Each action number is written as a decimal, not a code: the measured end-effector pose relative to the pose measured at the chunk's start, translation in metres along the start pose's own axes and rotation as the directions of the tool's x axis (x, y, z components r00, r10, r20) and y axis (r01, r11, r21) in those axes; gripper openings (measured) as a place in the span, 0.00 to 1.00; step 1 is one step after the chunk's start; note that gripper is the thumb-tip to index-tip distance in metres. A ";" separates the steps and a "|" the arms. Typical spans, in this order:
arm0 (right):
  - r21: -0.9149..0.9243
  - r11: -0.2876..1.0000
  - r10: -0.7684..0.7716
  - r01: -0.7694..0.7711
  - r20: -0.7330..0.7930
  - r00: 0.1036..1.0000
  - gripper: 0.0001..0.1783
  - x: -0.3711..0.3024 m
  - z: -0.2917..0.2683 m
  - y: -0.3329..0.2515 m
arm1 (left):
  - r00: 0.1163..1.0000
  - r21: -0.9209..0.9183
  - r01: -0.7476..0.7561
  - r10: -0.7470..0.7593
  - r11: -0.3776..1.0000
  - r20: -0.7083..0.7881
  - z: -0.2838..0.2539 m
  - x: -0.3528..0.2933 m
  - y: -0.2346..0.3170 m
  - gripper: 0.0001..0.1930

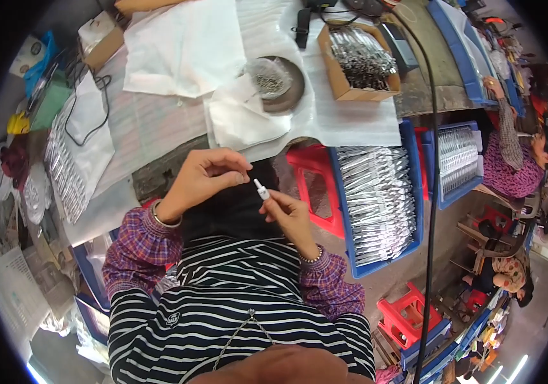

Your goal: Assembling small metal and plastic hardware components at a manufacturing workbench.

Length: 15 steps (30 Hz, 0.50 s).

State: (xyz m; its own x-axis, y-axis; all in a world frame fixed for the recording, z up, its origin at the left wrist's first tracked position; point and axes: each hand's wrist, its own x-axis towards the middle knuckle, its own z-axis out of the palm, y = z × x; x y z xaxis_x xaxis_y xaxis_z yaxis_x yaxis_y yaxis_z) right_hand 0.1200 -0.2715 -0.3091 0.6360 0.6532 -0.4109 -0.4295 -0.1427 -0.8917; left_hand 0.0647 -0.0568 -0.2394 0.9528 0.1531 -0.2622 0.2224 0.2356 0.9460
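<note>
My right hand (pixel 286 214) grips a small white bottle (pixel 262 191) with a narrow nozzle, tilted up and to the left. Just left of the nozzle is my left hand (pixel 206 179), its thumb and forefinger brought together in a pinch. Whatever those fingertips hold, if anything, is too small to make out. The two hands are apart, above my lap and in front of the workbench edge. Beyond them on the bench, a round dish (pixel 296 89) carries a clear bag of small metal parts (pixel 270 78), partly beside folded white sheets (pixel 245 118).
On the bench stands a cardboard box (pixel 360 93) of metal pieces. To my right, a blue tray (pixel 355 265) full of shiny metal parts sits by a red stool (pixel 315 176). A black cable (pixel 433 192) hangs down. Another person (pixel 511 157) sits at far right.
</note>
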 end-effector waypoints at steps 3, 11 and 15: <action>-0.046 0.999 -0.016 0.016 -0.010 1.000 0.14 0.000 0.001 -0.001 | 0.999 -0.087 0.043 -0.042 0.995 0.015 0.004 -0.012 -0.022 0.08; -0.122 0.992 -0.005 0.006 0.011 1.000 0.14 -0.008 0.006 -0.003 | 0.998 -0.089 -0.017 0.011 0.996 -0.060 0.023 -0.025 -0.054 0.06; -0.131 0.991 -0.024 0.026 0.023 0.999 0.14 -0.010 0.008 -0.005 | 0.986 0.116 -0.117 0.130 0.986 -0.109 0.029 -0.024 -0.059 0.06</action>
State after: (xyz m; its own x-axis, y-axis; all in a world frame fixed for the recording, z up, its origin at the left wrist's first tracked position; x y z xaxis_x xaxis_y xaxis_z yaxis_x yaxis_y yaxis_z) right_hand 0.1107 -0.2718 -0.2990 0.6314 0.6730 -0.3852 -0.3248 -0.2216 -0.9195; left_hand 0.0350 -0.1024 -0.2838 0.9452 0.2864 -0.1567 0.1320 0.1035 0.9858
